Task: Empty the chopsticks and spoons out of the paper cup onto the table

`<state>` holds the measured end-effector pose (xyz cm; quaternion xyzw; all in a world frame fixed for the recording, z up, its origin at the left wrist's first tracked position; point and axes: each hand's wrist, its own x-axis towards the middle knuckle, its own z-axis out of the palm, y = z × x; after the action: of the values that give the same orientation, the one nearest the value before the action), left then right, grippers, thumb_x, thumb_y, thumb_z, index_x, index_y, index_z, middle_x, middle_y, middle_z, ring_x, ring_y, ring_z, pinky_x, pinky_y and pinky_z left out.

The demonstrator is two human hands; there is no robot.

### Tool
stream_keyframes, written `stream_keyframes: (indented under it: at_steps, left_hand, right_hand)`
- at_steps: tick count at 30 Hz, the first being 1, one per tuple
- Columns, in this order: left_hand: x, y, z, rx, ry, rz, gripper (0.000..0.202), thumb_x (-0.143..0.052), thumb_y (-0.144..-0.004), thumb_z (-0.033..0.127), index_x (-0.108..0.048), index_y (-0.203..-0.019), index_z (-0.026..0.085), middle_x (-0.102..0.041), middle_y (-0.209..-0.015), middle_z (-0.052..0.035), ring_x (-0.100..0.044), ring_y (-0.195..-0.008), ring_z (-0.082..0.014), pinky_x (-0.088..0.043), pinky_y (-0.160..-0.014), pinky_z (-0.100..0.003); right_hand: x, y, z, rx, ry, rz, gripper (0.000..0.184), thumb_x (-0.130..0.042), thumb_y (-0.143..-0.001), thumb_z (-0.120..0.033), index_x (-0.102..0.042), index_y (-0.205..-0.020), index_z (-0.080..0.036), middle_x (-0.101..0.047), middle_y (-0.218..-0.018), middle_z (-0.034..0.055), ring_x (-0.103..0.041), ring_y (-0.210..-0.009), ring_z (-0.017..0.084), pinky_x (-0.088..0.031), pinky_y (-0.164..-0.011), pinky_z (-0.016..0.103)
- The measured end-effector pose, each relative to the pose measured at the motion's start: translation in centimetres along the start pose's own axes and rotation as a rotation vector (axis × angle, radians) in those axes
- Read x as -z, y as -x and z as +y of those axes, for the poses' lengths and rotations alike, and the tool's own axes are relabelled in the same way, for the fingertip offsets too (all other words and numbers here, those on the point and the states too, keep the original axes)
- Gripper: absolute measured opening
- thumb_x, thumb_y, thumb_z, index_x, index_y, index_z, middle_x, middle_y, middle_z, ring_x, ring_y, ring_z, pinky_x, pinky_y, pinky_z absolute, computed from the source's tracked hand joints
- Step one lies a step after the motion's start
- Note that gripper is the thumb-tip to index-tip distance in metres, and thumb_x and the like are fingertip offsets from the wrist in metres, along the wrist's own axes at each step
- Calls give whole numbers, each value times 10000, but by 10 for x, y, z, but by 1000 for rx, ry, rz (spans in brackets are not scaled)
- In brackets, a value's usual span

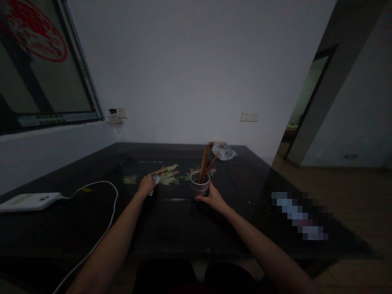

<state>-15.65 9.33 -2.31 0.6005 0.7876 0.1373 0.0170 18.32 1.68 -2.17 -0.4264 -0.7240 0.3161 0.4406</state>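
Note:
My right hand (214, 199) is wrapped round the side of a light-coloured cup (199, 187) on the dark table. Several wooden chopsticks (203, 163) stand in the cup, tilted at different angles. To the left, my left hand (147, 184) is closed on a small white thing that looks like a spoon (156, 179), its narrow end pointing down below the fingers. Just past that hand, thin wooden chopsticks (160, 170) stick out towards the back; I cannot tell whether they are held or lie on the table.
A crumpled clear plastic bag (224, 151) lies at the table's back edge. On the left a white device (33, 202) trails a white cable (114, 196) across the table. A blurred-out item (298, 216) lies on the right. The glossy black table (183, 232) has a flower print.

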Motion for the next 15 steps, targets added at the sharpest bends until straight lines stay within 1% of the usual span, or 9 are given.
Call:
stream_keyframes:
  at_steps: [4,8,15]
  left_hand:
    - [2,5,1,11,-5,20,410,-415,-827,271,-521,-1181,92,-589,-1149,-203,-576,-1070,-323,-456,-833,-372]
    - [5,10,3,27,-4,34,439,-402,-829,345,-511,-1185,113,-556,-1174,-202,-552,-1085,-342,-449,-826,-397]
    - [12,14,6,68,-17,17,508,-406,-835,448,-491,-1220,128,-512,-1225,-223,-499,-1137,-373,-429,-843,-435]
  right_hand:
    - [0,-1,3,1,14,4,817,-806,-571,-386,-415,-1257,-173,-564,-1244,128,-518,-1177,264,-393,-998,412]
    - [0,0,2,10,15,9,805,-807,-572,-386,-424,-1247,-172,-569,-1239,127,-521,-1173,262,-394,-996,412]
    - [0,-1,5,13,12,6,798,-807,-572,-386,-426,-1241,-176,-578,-1225,122,-537,-1151,258,-404,-985,409]
